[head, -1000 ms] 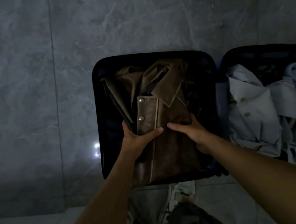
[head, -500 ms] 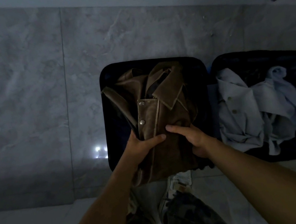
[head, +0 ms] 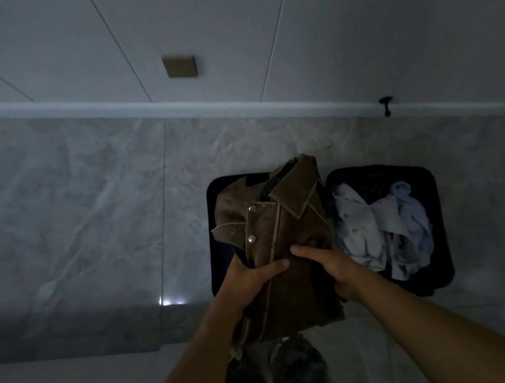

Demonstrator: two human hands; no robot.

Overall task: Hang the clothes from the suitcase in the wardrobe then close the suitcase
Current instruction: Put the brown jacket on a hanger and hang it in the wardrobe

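A folded brown jacket (head: 286,225) with metal snaps is lifted above the left half of the open black suitcase (head: 427,183). My left hand (head: 251,277) grips its left side, thumb on top. My right hand (head: 325,262) grips its right side, fingers under the fabric. A crumpled pale blue shirt (head: 379,227) lies in the suitcase's right half. The left half is mostly hidden behind the jacket.
The suitcase lies open on a grey marble floor (head: 67,220). A white panelled wall (head: 251,26) with a small brown plate (head: 180,67) rises beyond a skirting board. A black door stop (head: 385,105) stands by the skirting. My legs are below the jacket.
Both hands have raised the brown jacket out of the suitcase's left half. The view has risen and tilted, showing the wall.
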